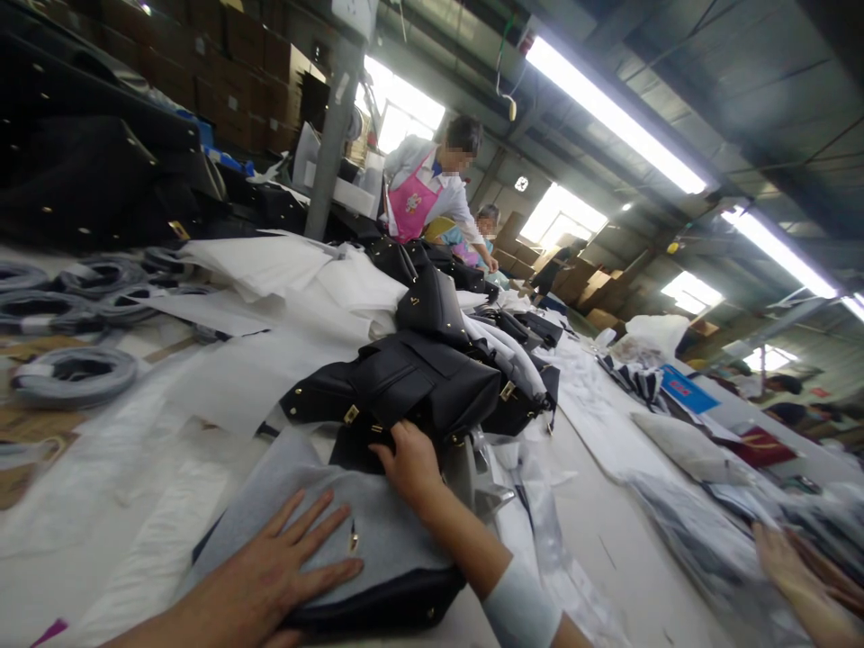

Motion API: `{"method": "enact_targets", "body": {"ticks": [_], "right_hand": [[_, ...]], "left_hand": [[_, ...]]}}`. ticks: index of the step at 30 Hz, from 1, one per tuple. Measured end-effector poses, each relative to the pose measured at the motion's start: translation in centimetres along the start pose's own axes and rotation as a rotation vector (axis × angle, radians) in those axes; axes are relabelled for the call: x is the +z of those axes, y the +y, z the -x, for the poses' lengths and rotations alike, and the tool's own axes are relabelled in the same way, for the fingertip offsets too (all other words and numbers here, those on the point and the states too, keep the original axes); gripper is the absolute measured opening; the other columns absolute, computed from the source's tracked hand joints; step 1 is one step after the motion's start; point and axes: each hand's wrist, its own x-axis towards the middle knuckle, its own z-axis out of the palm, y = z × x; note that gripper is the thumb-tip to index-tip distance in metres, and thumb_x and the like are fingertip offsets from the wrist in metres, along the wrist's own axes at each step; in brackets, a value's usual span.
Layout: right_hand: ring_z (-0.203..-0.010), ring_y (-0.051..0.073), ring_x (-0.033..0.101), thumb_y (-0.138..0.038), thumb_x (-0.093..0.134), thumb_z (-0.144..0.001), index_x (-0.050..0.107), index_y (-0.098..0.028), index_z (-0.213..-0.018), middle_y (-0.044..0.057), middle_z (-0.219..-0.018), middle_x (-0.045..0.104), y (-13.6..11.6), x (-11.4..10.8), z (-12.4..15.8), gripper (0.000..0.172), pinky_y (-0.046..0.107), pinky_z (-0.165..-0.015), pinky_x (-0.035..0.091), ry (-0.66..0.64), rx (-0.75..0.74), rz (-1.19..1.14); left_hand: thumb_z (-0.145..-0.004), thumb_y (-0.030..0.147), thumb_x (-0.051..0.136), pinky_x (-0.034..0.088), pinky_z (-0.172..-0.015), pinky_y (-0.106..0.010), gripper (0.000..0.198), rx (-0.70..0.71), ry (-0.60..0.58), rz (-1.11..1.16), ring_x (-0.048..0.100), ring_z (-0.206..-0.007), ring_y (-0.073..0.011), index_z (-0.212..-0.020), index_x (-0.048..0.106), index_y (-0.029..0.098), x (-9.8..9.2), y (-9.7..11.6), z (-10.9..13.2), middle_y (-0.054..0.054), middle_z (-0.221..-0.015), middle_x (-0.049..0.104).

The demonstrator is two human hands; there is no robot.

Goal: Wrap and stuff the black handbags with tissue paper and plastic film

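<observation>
My left hand [280,562] lies flat with fingers spread on a grey dust cover [384,526] that wraps a black bag [378,612] near the table's front. My right hand [409,459] reaches past it with fingers curled at the edge of a black handbag [418,382] with gold clasps. That handbag heads a pile of black handbags [472,310] running back along the table. What the right fingers grip is hidden under the bag.
White wrapping sheets [270,270] cover the table [607,540]. Coils of grey strap [74,373] lie at the left. Clear plastic bags [708,540] lie at the right, beside another person's hand [796,576]. Two people [432,189] work at the far end.
</observation>
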Motion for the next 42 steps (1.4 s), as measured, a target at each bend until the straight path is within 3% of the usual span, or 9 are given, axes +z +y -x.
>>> {"method": "enact_targets", "body": {"ticks": [5, 10, 14, 18, 22, 27, 32, 42], "right_hand": [[-0.102, 0.022, 0.071, -0.023, 0.074, -0.090, 0.080, -0.022, -0.105, 0.009, -0.111, 0.075, -0.6, -1.6, -0.8, 0.016, 0.028, -0.090, 0.055, -0.057, -0.050, -0.085], [-0.102, 0.016, 0.073, -0.012, 0.065, -0.093, 0.076, -0.028, -0.116, 0.000, -0.108, 0.079, -2.1, -3.3, 2.8, 0.030, 0.021, -0.092, 0.054, -0.151, -0.192, -0.147], [-0.117, 0.021, 0.070, -0.017, 0.065, -0.095, 0.075, -0.026, -0.121, 0.004, -0.128, 0.074, -2.2, -2.6, 6.4, 0.029, 0.027, -0.104, 0.051, -0.213, -0.280, -0.131], [-0.128, 0.024, 0.063, -0.017, 0.064, -0.097, 0.075, -0.024, -0.122, 0.008, -0.136, 0.068, -1.1, -1.4, 8.0, 0.029, 0.032, -0.111, 0.049, -0.234, -0.337, -0.076], [-0.129, 0.025, 0.063, -0.020, 0.065, -0.097, 0.075, -0.020, -0.123, 0.011, -0.136, 0.068, -0.5, -0.4, 8.0, 0.027, 0.032, -0.110, 0.050, -0.217, -0.336, -0.040], [-0.131, 0.027, 0.061, -0.017, 0.064, -0.098, 0.074, -0.019, -0.125, 0.013, -0.139, 0.065, -0.5, 0.6, 7.9, 0.029, 0.035, -0.111, 0.050, -0.203, -0.315, -0.001], [-0.137, 0.031, 0.054, -0.018, 0.064, -0.098, 0.070, -0.016, -0.130, 0.015, -0.144, 0.061, -1.1, 0.7, 8.5, 0.033, 0.042, -0.114, 0.048, -0.211, -0.354, 0.085], [-0.142, 0.037, 0.047, -0.023, 0.048, -0.105, 0.052, -0.009, -0.146, 0.019, -0.155, 0.047, -3.0, -0.2, 9.4, 0.044, 0.049, -0.112, 0.049, -0.293, -0.434, 0.382]], "left_hand": [[-0.066, 0.002, 0.067, 0.012, -0.114, -0.079, 0.107, -0.038, -0.024, -0.016, 0.013, -0.152, -0.0440, -0.150, 0.031, 0.058, -0.2, 0.2, -0.1, -0.004, -0.169, 0.017], [-0.067, 0.006, 0.070, 0.014, -0.114, -0.080, 0.104, -0.018, 0.010, -0.045, 0.020, -0.151, -0.0470, -0.151, 0.034, 0.054, 0.2, 0.1, -0.3, -0.007, -0.168, 0.025], [-0.067, 0.009, 0.068, 0.019, -0.116, -0.077, 0.098, 0.005, 0.043, -0.107, 0.031, -0.148, -0.0459, -0.151, 0.038, 0.049, 0.5, 0.0, -0.1, -0.010, -0.163, 0.037], [-0.069, 0.013, 0.071, 0.020, -0.118, -0.072, 0.085, 0.018, 0.126, -0.121, 0.040, -0.143, -0.0452, -0.145, 0.050, 0.044, 1.1, -0.3, 0.1, -0.009, -0.151, 0.051], [-0.075, 0.016, 0.073, 0.020, -0.119, -0.072, 0.081, 0.042, 0.154, -0.122, 0.038, -0.145, -0.0440, -0.147, 0.048, 0.044, 1.8, -0.7, 0.1, -0.008, -0.156, 0.045], [-0.072, 0.011, 0.070, 0.022, -0.116, -0.075, 0.089, 0.025, 0.101, -0.153, 0.034, -0.147, -0.0471, -0.149, 0.043, 0.048, 1.4, -0.4, 0.1, -0.009, -0.162, 0.038], [-0.070, 0.009, 0.069, 0.022, -0.117, -0.072, 0.095, 0.047, 0.099, -0.179, 0.038, -0.145, -0.0445, -0.152, 0.038, 0.045, 1.5, -0.4, 0.1, -0.012, -0.159, 0.042], [-0.067, 0.007, 0.067, 0.030, -0.114, -0.072, 0.103, 0.126, 0.250, -0.229, 0.040, -0.144, -0.0430, -0.154, 0.032, 0.047, 3.3, -1.5, 0.4, -0.014, -0.159, 0.042]]}}
